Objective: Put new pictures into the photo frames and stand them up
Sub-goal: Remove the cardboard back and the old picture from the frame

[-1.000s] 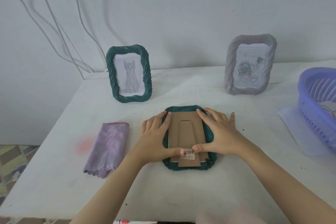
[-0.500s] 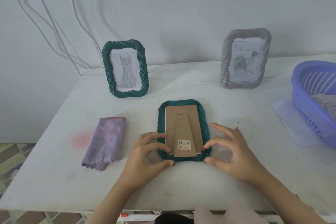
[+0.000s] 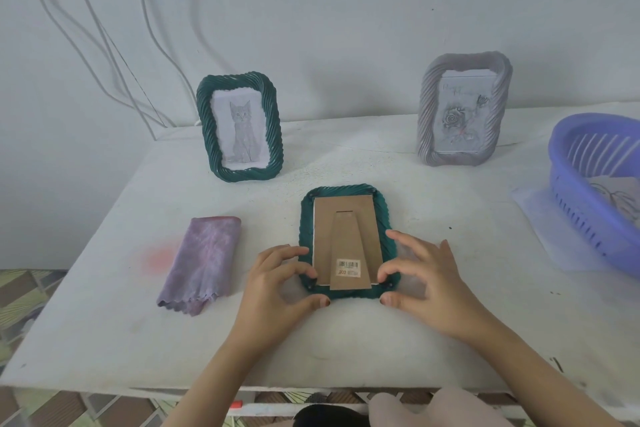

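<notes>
A dark green frame (image 3: 346, 191) lies face down mid-table, its brown cardboard back and folded stand with a barcode sticker (image 3: 349, 268) facing up. My left hand (image 3: 277, 288) pinches its lower left corner, fingers on the rim and thumb under the near edge. At the lower right corner my right hand (image 3: 429, 281) does the same. A second green frame (image 3: 207, 128) with a cat drawing stands at the back left. At the back right stands a grey frame (image 3: 427, 114) holding a rose drawing.
A folded purple cloth (image 3: 204, 260) lies left of the flat frame. A purple plastic basket (image 3: 588, 191) with paper inside sits at the right edge on a thin sheet (image 3: 540, 218). White cables (image 3: 104, 28) hang down the wall. The white table (image 3: 346, 340) ends just below my wrists.
Both hands slid from pressing flat on the cardboard back down to the frame's two near corners. The frame itself stays flat in the same spot.
</notes>
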Action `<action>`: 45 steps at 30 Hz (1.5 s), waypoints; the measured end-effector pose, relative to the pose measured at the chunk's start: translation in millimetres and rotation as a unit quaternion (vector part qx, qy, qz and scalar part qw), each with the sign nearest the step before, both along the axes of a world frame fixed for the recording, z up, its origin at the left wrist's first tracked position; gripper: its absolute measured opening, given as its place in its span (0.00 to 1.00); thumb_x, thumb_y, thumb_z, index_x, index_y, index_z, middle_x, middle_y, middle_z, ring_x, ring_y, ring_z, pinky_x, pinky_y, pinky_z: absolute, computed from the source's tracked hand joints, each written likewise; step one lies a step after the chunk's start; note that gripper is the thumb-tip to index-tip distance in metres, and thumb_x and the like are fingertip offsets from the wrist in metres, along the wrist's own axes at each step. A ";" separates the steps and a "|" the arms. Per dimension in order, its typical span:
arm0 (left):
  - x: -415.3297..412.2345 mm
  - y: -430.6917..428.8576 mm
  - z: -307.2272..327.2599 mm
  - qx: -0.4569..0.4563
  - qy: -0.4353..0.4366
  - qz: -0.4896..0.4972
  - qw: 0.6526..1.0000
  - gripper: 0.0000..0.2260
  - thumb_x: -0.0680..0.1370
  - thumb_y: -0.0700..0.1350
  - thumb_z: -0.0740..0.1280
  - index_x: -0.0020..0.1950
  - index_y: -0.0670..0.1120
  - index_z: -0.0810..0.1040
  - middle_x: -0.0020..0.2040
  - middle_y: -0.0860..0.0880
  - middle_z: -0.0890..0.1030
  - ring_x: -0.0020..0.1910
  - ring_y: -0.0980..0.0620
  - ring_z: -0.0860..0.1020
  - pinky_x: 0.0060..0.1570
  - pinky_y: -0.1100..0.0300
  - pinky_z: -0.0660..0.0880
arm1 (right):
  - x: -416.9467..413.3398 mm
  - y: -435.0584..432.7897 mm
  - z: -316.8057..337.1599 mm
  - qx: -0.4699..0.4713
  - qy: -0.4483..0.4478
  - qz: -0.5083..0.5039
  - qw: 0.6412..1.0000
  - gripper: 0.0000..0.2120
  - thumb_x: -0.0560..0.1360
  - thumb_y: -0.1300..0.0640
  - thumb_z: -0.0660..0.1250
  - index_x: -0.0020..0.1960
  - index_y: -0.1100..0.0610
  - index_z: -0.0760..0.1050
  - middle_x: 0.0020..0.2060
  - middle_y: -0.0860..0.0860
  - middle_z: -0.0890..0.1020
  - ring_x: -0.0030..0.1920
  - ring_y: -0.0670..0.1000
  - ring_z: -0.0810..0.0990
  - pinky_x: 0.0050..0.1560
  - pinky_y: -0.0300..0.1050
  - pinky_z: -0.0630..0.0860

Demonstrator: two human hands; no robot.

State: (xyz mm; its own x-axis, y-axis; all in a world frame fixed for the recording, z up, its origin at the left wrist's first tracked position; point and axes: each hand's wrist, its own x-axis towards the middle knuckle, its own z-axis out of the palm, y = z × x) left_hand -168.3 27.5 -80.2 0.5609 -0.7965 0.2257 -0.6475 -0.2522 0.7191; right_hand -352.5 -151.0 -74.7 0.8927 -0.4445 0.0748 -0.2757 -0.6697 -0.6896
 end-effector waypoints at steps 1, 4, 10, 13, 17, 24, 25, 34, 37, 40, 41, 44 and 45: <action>0.4 -0.6 -0.1 0.001 0.002 -0.002 1.000 0.14 0.60 0.63 0.71 0.41 0.59 0.78 0.57 0.65 0.74 0.61 0.64 0.66 0.59 0.70 0.60 | 0.2 0.0 0.0 -0.001 0.006 0.005 1.000 0.07 0.67 0.43 0.71 0.44 0.39 0.75 0.66 0.27 0.55 0.66 0.26 0.47 0.70 0.55 0.32; 2.0 -2.5 -0.9 0.011 0.001 -0.010 1.000 0.14 0.60 0.64 0.70 0.41 0.59 0.79 0.58 0.65 0.73 0.62 0.65 0.64 0.60 0.68 0.60 | 1.0 0.5 1.0 -0.010 0.021 0.013 1.000 0.07 0.69 0.46 0.71 0.42 0.35 0.73 0.65 0.26 0.54 0.65 0.28 0.48 0.70 0.56 0.30; 1.4 -2.7 -2.5 0.022 -0.016 -0.027 0.999 0.11 0.63 0.62 0.68 0.39 0.58 0.79 0.59 0.66 0.71 0.63 0.61 0.64 0.63 0.53 0.63 | 1.7 1.2 3.7 -0.030 0.035 0.018 0.999 0.13 0.71 0.46 0.70 0.39 0.29 0.70 0.64 0.27 0.53 0.66 0.34 0.51 0.70 0.59 0.31; 1.5 -2.7 -2.6 0.032 -0.015 -0.034 0.999 0.10 0.64 0.62 0.68 0.38 0.58 0.79 0.60 0.67 0.70 0.64 0.59 0.63 0.64 0.51 0.63 | 2.5 2.4 6.5 -0.028 0.044 0.025 0.998 0.12 0.71 0.46 0.70 0.38 0.30 0.70 0.64 0.27 0.53 0.66 0.34 0.51 0.71 0.59 0.32; 1.2 -2.1 1.7 0.027 0.013 -0.036 0.999 0.10 0.65 0.62 0.67 0.41 0.60 0.79 0.59 0.66 0.72 0.63 0.64 0.64 0.64 0.53 0.63 | 3.6 3.8 10.6 -0.008 0.030 0.019 0.999 0.04 0.68 0.41 0.65 0.43 0.33 0.72 0.64 0.28 0.57 0.67 0.34 0.53 0.71 0.57 0.36; 2.5 -20.1 14.8 0.033 -0.020 -0.011 0.999 0.36 0.63 0.70 0.64 0.67 0.54 0.68 0.62 0.61 0.71 0.62 0.64 0.65 0.62 0.66 0.61 | 19.4 1.4 18.9 -0.033 -0.037 -0.087 0.995 0.23 0.71 0.42 0.60 0.65 0.41 0.68 0.59 0.33 0.72 0.62 0.43 0.67 0.63 0.42 0.60; 4.4 -23.2 13.7 0.058 -0.028 -0.018 0.998 0.40 0.62 0.71 0.64 0.70 0.53 0.64 0.64 0.59 0.69 0.64 0.62 0.63 0.65 0.62 0.60 | 22.9 0.9 18.8 -0.022 -0.034 -0.097 0.994 0.22 0.73 0.44 0.62 0.67 0.43 0.67 0.59 0.37 0.74 0.62 0.45 0.68 0.62 0.41 0.61; 8.9 -28.6 6.3 0.133 -0.024 -0.037 0.990 0.50 0.57 0.73 0.63 0.74 0.55 0.51 0.73 0.53 0.61 0.74 0.52 0.55 0.72 0.55 0.52 | 39.9 1.1 22.8 0.168 -0.077 -0.155 0.971 0.16 0.76 0.55 0.63 0.63 0.48 0.69 0.55 0.44 0.79 0.57 0.42 0.75 0.50 0.27 0.66; 8.6 -28.3 6.7 0.126 -0.018 -0.036 0.991 0.50 0.58 0.72 0.64 0.74 0.56 0.50 0.73 0.54 0.60 0.73 0.52 0.56 0.72 0.54 0.52 | 42.2 1.8 24.7 0.212 -0.109 -0.172 0.956 0.14 0.75 0.57 0.64 0.59 0.45 0.72 0.53 0.44 0.80 0.55 0.44 0.75 0.51 0.33 0.67; 8.5 -27.5 7.1 0.123 -0.019 -0.038 0.991 0.50 0.58 0.73 0.64 0.74 0.58 0.48 0.73 0.55 0.60 0.73 0.53 0.56 0.72 0.53 0.53 | 44.6 -1.5 27.9 0.230 -0.109 -0.149 0.955 0.10 0.75 0.59 0.64 0.52 0.45 0.76 0.46 0.46 0.78 0.47 0.44 0.74 0.48 0.35 0.69; 8.7 -27.2 7.1 0.123 -0.023 -0.039 0.991 0.50 0.58 0.73 0.64 0.74 0.59 0.48 0.73 0.55 0.60 0.73 0.53 0.57 0.72 0.53 0.53 | 45.4 -3.0 29.2 0.220 -0.101 -0.134 0.961 0.09 0.75 0.60 0.64 0.48 0.46 0.77 0.43 0.46 0.77 0.42 0.43 0.73 0.46 0.33 0.69; 8.9 -25.9 7.5 0.120 -0.032 -0.045 0.991 0.50 0.58 0.75 0.63 0.73 0.60 0.46 0.71 0.58 0.60 0.73 0.52 0.57 0.71 0.54 0.54 | 47.6 -5.9 30.1 0.205 -0.078 -0.103 0.970 0.10 0.74 0.63 0.65 0.43 0.48 0.78 0.37 0.47 0.76 0.38 0.43 0.73 0.45 0.34 0.71; 9.0 -25.7 7.4 0.119 -0.036 -0.048 0.991 0.50 0.58 0.77 0.62 0.73 0.61 0.45 0.70 0.60 0.59 0.73 0.53 0.57 0.71 0.53 0.54 | 47.9 -6.5 29.4 0.210 -0.076 -0.104 0.969 0.10 0.74 0.63 0.65 0.43 0.48 0.78 0.37 0.48 0.77 0.38 0.44 0.74 0.45 0.36 0.72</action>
